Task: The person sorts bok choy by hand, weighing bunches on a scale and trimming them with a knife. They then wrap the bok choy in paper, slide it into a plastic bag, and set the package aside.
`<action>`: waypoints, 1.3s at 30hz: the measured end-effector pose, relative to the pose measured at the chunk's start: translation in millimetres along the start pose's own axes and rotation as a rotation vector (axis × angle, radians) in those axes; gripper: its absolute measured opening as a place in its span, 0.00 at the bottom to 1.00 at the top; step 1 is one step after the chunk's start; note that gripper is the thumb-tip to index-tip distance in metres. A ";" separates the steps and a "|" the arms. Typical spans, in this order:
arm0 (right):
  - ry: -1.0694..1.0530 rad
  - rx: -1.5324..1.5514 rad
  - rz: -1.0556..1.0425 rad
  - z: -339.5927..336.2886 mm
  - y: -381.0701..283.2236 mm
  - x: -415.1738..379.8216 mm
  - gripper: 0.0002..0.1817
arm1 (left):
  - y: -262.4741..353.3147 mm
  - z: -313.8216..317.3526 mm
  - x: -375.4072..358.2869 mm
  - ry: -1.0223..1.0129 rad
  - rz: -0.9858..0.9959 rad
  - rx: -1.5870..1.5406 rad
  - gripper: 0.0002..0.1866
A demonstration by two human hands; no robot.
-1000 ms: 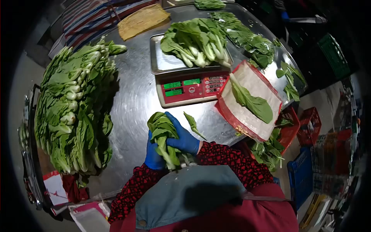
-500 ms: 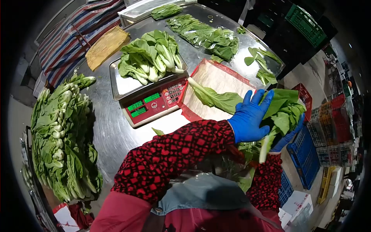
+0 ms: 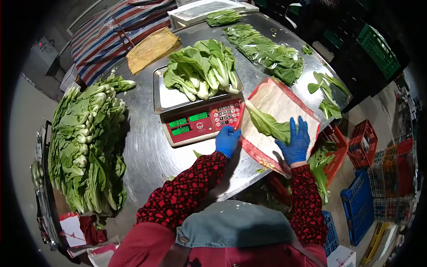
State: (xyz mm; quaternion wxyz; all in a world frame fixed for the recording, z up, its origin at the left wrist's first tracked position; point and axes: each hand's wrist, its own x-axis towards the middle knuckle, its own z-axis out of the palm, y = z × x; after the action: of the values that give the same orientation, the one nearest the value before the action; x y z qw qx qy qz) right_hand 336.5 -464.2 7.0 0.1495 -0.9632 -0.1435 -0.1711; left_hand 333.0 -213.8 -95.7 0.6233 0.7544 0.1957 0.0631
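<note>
My left hand [image 3: 227, 141], in a blue glove, is by the front right corner of a red digital scale [image 3: 202, 126], its fingers curled in with nothing visible in them. My right hand [image 3: 295, 141], also gloved, is spread with fingers apart over a sheet with a red border [image 3: 293, 104]. Its thumb side meets the leafy end of a single stalk of leafy greens [image 3: 267, 122] lying on that sheet. A heap of leafy greens with pale stems [image 3: 200, 71] fills the scale's metal pan [image 3: 161, 102].
A tall stack of greens [image 3: 86, 151] lies on the left of the metal table [image 3: 142, 164]. Bagged greens [image 3: 267, 53] and loose leaves [image 3: 328, 91] lie toward the back and right. Past the right edge are a red crate [image 3: 338, 153] with greens and a blue crate [image 3: 359, 207].
The bunch of greens has left my hands; greens now show in the red crate. My left hand has moved left to the scale, and my right hand onto the sheet. The view has shifted.
</note>
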 end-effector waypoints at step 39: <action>-0.220 0.312 -0.130 76.4 -140.7 180.0 0.15 | -12.5 -350.4 -282.0 1.022 -0.152 0.184 0.19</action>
State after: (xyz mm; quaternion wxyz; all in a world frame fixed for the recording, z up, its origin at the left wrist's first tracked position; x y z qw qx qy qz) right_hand 474.4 -269.3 39.2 0.2690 -0.9299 -0.2459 -0.0498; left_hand -46.8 3.5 9.5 0.3824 0.6624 0.5339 0.3604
